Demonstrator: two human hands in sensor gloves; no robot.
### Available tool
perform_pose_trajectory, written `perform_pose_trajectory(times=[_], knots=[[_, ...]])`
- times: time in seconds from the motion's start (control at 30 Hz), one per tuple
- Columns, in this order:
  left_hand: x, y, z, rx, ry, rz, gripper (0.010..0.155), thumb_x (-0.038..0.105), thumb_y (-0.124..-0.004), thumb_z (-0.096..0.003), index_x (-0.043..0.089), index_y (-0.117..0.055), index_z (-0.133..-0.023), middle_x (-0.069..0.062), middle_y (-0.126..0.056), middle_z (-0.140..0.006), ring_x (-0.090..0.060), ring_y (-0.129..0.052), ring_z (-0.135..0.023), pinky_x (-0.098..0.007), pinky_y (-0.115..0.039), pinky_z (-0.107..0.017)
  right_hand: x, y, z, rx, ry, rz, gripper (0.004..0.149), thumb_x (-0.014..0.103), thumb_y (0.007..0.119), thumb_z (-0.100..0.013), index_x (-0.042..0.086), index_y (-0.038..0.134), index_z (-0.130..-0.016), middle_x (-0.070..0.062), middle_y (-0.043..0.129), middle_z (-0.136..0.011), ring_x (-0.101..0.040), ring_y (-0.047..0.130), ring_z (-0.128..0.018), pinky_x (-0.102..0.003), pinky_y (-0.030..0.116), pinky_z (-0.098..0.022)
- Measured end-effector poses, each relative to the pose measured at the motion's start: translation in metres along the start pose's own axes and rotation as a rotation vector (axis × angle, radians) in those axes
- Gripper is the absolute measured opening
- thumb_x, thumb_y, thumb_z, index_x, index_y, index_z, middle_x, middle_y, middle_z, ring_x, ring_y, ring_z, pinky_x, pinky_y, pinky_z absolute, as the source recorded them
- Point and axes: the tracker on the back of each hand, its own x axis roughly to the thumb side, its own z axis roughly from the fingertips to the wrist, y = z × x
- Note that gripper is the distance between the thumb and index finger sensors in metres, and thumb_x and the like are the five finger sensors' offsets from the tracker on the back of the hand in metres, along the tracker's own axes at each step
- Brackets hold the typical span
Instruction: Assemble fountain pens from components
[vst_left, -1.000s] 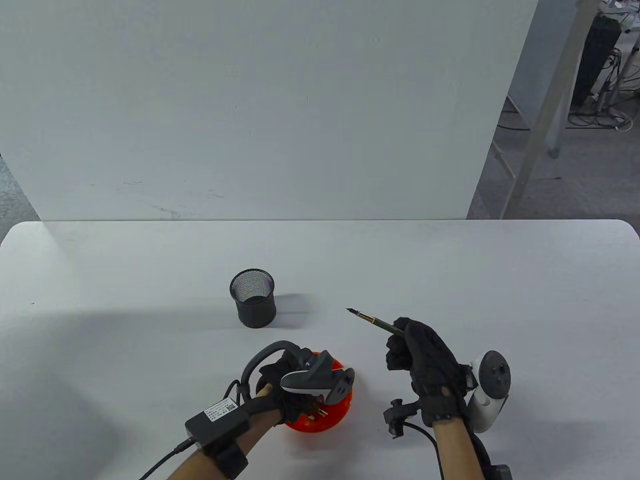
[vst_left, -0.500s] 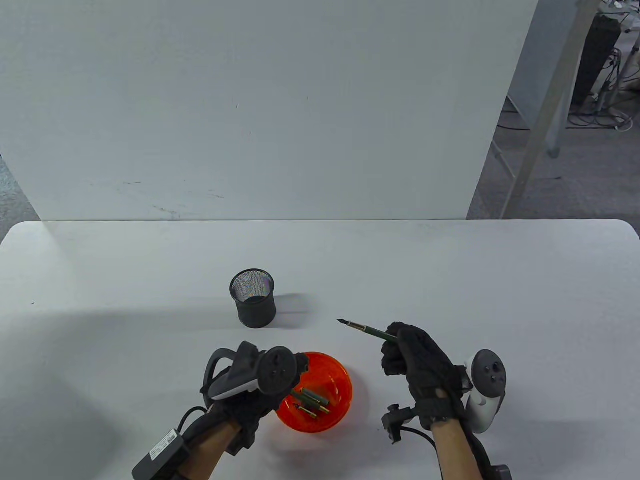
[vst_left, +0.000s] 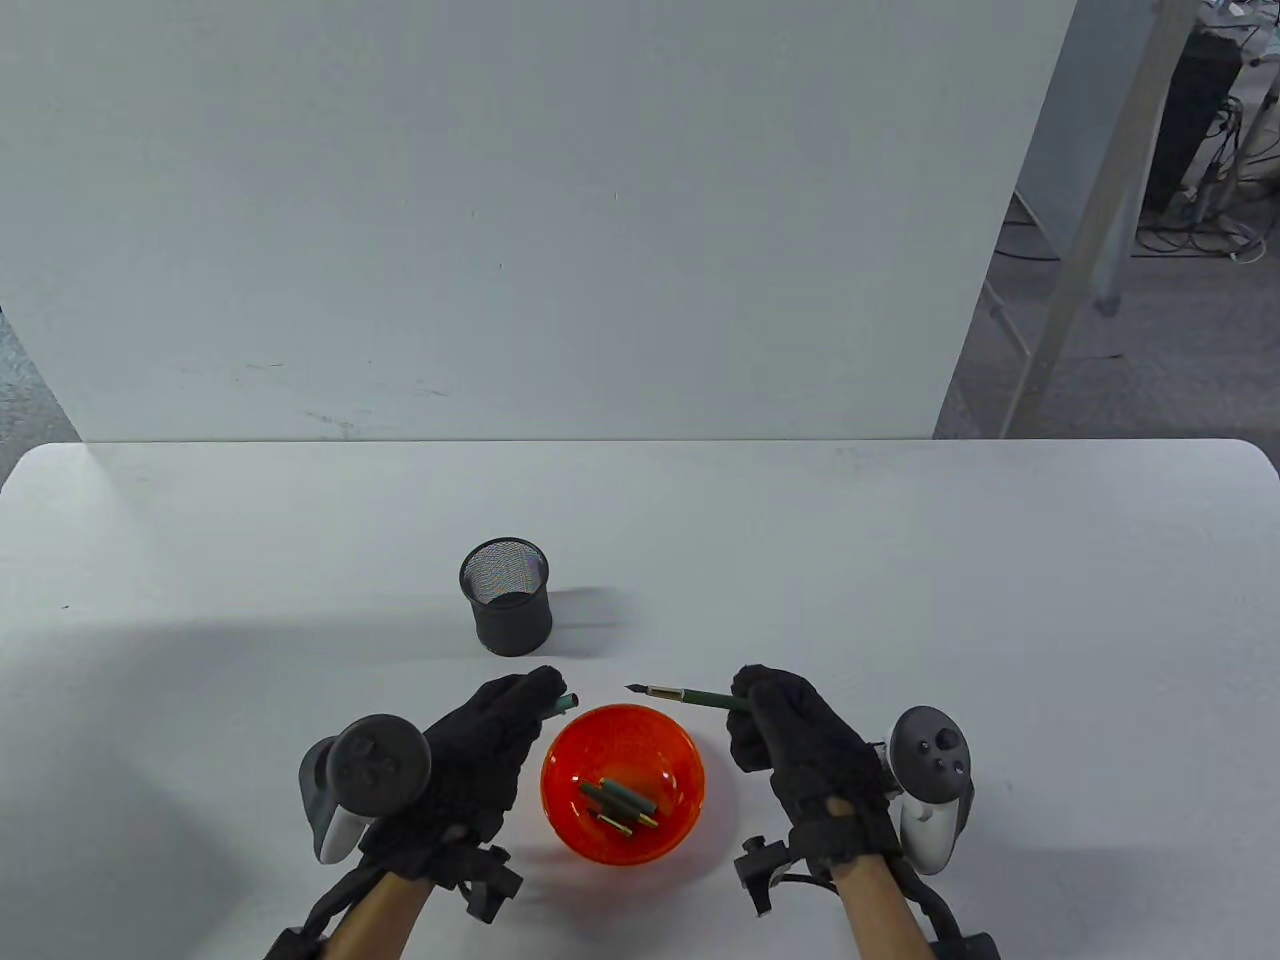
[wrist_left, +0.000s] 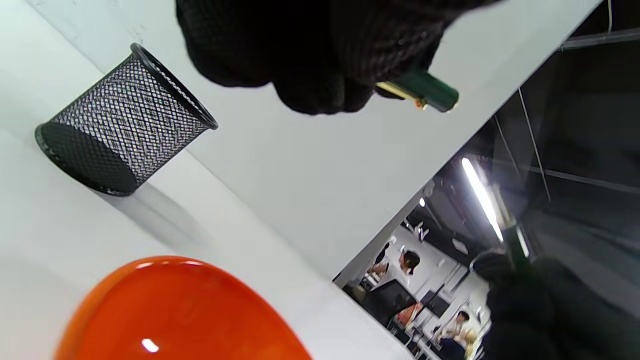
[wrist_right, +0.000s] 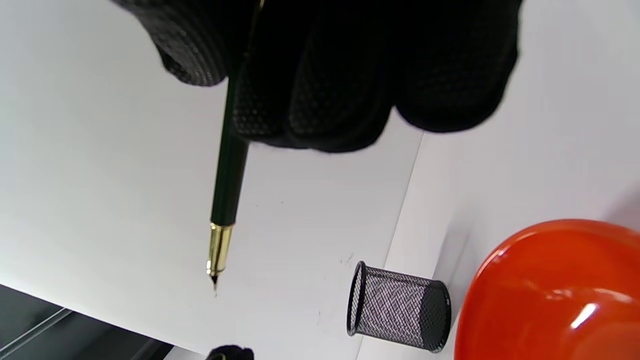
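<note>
My right hand (vst_left: 765, 715) grips a dark green pen body (vst_left: 690, 695) with a gold section and bare nib pointing left; the nib shows clearly in the right wrist view (wrist_right: 227, 200). My left hand (vst_left: 510, 710) holds a dark green cap (vst_left: 566, 703), its gold-trimmed open end poking out past the fingers (wrist_left: 420, 91). Cap and nib face each other a short gap apart, above the far rim of the orange bowl (vst_left: 572, 830). In the bowl lie a few green and gold pen parts (vst_left: 620, 803).
A black mesh pen cup (vst_left: 506, 596) stands upright just beyond the bowl, slightly left. A white panel rises behind the white table (vst_left: 900, 580). Trackers sit on the backs of both hands.
My left hand has come out of the bowl holding a cap and moved to the bowl's far left. My right hand has shifted left and nearer, turning the pen level toward the cap.
</note>
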Motion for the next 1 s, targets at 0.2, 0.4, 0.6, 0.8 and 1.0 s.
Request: perform_pose_trajectory(times=[0.2,0.4,0.6,0.8,1.0], knots=[[0.005,-0.009,-0.001,-0.043,-0.006,0.025,0.049,0.023,-0.072,-0.0565,0.034,-0.073,-0.105,-0.006,-0.078,-0.104,-0.022,-0.092,-0.079,-0.044,-0.082,-0.062,0.001,0.005,0.001,0.034,-0.007,-0.012,0.043,0.039,0.062,-0.061,0.014,0.076,-0.093,-0.003,0.091,-0.067,-0.019,0.093,-0.051,-0.045,0.084,-0.044],[0.004,-0.015,-0.002,-0.071,-0.006,0.024,0.049,0.023,-0.072,-0.0567,0.033,-0.073,-0.105,-0.007,-0.078,-0.104,-0.023,-0.091,-0.079,-0.044,-0.081,-0.062,0.002,0.007,0.001,0.055,-0.017,-0.014,0.043,0.040,0.062,-0.061,0.014,0.076,-0.092,-0.002,0.091,-0.067,-0.019,0.093,-0.050,-0.045,0.084,-0.044],[0.004,-0.016,-0.002,-0.093,-0.008,0.043,0.049,0.023,-0.072,-0.0569,0.033,-0.073,-0.105,-0.007,-0.077,-0.104,-0.023,-0.091,-0.079,-0.045,-0.081,-0.062,0.002,0.009,0.001,0.066,-0.017,0.002,0.043,0.040,0.062,-0.061,0.014,0.076,-0.093,-0.003,0.091,-0.067,-0.019,0.093,-0.050,-0.045,0.084,-0.044],[0.006,-0.018,-0.002,-0.099,-0.021,0.037,0.049,0.023,-0.072,-0.0570,0.032,-0.073,-0.105,-0.007,-0.077,-0.104,-0.023,-0.091,-0.079,-0.045,-0.081,-0.062,0.002,0.013,0.001,0.071,-0.029,0.047,0.043,0.040,0.063,-0.061,0.014,0.076,-0.093,-0.003,0.091,-0.067,-0.019,0.093,-0.050,-0.045,0.084,-0.043],[0.017,-0.022,0.001,-0.080,-0.091,-0.185,0.049,0.023,-0.073,-0.0562,0.032,-0.075,-0.104,-0.008,-0.080,-0.102,-0.023,-0.093,-0.077,-0.044,-0.082,-0.060,0.010,0.019,0.006,0.039,-0.114,0.218,0.043,0.040,0.064,-0.061,0.014,0.077,-0.093,-0.003,0.091,-0.067,-0.020,0.093,-0.050,-0.045,0.084,-0.043]])
